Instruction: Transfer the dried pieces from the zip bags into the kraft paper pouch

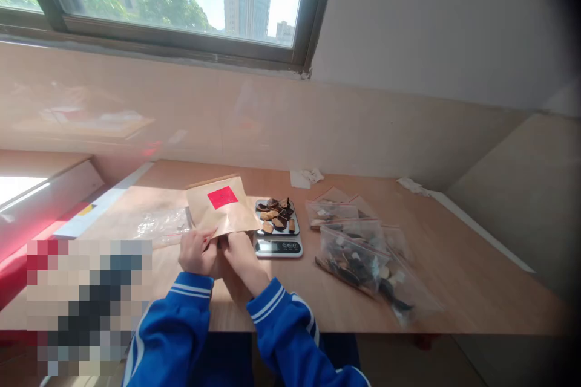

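Observation:
A brown kraft paper bag with a red square label is tilted up over the table in front of me. My left hand is closed on the bag's near left edge. At the middle of that near edge is my right hand, its fingers hidden in or behind the bag. Just right of the bag stands a white kitchen scale with a dark display. Several brown, dried, chip-like pieces lie on its platform. Left of the bag, a clear plastic bag lies flat.
Several zip bags holding dark dried pieces overlap on the right of the wooden table. Crumpled white paper lies by the wall, with another scrap farther right. A window is above. The lower left is pixelated.

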`<state>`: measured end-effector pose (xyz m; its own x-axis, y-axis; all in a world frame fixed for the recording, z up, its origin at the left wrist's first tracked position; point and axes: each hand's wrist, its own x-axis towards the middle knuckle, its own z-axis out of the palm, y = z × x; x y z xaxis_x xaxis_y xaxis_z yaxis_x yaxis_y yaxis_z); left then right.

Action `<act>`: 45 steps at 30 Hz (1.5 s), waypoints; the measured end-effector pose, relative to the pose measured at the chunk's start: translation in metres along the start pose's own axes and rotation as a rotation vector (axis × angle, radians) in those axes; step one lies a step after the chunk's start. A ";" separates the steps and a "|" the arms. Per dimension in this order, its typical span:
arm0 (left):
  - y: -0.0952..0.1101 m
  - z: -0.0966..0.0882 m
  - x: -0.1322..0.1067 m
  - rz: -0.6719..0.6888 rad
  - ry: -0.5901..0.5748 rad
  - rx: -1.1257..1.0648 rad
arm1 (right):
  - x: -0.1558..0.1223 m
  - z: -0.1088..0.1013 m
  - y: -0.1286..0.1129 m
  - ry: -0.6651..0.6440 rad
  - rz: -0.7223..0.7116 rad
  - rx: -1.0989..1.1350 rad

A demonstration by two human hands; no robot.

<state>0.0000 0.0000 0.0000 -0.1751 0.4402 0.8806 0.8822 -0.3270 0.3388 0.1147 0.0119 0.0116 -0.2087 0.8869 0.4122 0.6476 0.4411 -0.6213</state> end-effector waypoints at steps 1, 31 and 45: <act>0.000 0.000 0.000 -0.007 -0.017 0.001 | -0.002 -0.003 -0.001 -0.022 -0.012 -0.052; 0.003 0.002 0.002 -0.075 0.076 -0.080 | -0.067 -0.078 0.049 0.644 -0.182 -0.084; 0.002 -0.001 0.001 -0.127 0.001 -0.071 | -0.064 -0.087 0.067 0.601 0.127 -0.249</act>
<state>0.0009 -0.0007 0.0015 -0.2841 0.4814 0.8292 0.8194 -0.3271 0.4706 0.2347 -0.0278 0.0013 0.2793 0.6670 0.6907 0.8051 0.2293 -0.5470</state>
